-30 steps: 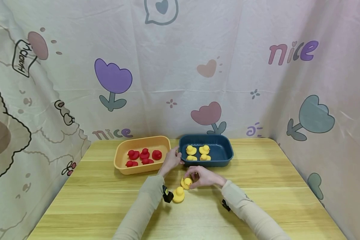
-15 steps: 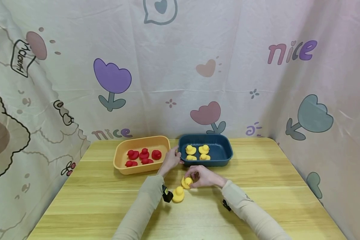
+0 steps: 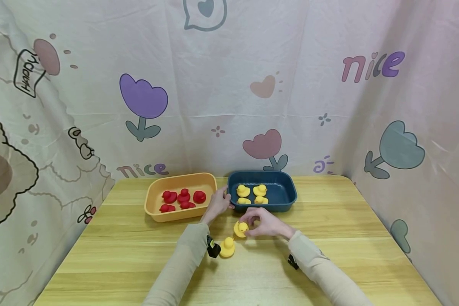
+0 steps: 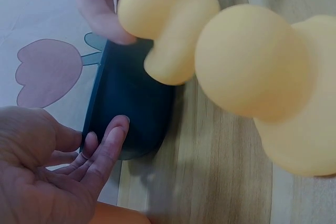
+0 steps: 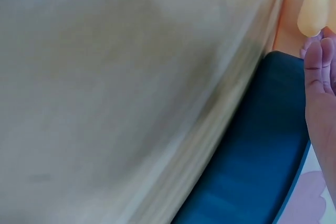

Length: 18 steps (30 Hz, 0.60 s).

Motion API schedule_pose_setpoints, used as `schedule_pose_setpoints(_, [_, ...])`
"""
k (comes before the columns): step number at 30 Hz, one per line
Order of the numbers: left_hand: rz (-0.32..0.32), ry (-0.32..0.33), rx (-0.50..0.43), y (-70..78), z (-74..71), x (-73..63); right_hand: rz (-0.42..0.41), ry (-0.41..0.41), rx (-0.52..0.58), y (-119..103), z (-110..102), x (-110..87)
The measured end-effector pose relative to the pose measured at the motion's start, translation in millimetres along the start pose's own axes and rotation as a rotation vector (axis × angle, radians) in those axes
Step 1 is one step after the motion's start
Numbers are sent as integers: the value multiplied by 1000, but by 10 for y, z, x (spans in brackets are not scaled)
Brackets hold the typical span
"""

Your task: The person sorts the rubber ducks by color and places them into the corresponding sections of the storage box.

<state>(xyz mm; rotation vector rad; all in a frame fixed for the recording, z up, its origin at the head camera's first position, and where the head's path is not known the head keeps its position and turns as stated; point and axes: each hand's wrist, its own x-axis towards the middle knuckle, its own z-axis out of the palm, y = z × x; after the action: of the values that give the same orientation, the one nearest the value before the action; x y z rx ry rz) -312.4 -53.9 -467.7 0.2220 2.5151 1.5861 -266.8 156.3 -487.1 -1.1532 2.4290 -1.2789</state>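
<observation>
My left hand (image 3: 218,204) grips the near-left corner of the blue bin (image 3: 288,203); in the left wrist view its thumb and fingers take hold of the bin's edge. My right hand (image 3: 265,223) pinches a yellow rubber duck (image 3: 240,229) between thumb and fingers, in front of the bin. That duck (image 4: 181,35) looks tilted in the left wrist view, its head near the fingers. A second rubber duck (image 3: 227,248) sits on the table just nearer to me, beside my left wrist. In the right wrist view the hand (image 5: 320,82) shows only at the right edge.
Several yellow ducks (image 3: 260,191) sit inside the blue bin, toward its left side. To the left stands a yellow-orange bin (image 3: 154,213) with several red ducks (image 3: 199,197) in it. Both bins stand at the back of the wooden table (image 3: 111,255), before a printed curtain (image 3: 214,106).
My right hand has shifted slightly right and away from me, with the pinched duck moving along, apart from the second duck. My left hand stays on the blue bin.
</observation>
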Motion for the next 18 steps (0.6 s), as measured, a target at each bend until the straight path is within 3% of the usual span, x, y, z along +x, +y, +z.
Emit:
schedule_pose_setpoints(13, [-17, -3, -4, 14, -1, -8, -47, 50, 129, -25, -299, -48])
schedule_pose_setpoints(18, [-3, 10, 4, 11, 8, -1, -7, 93, 109, -26, -458, -56])
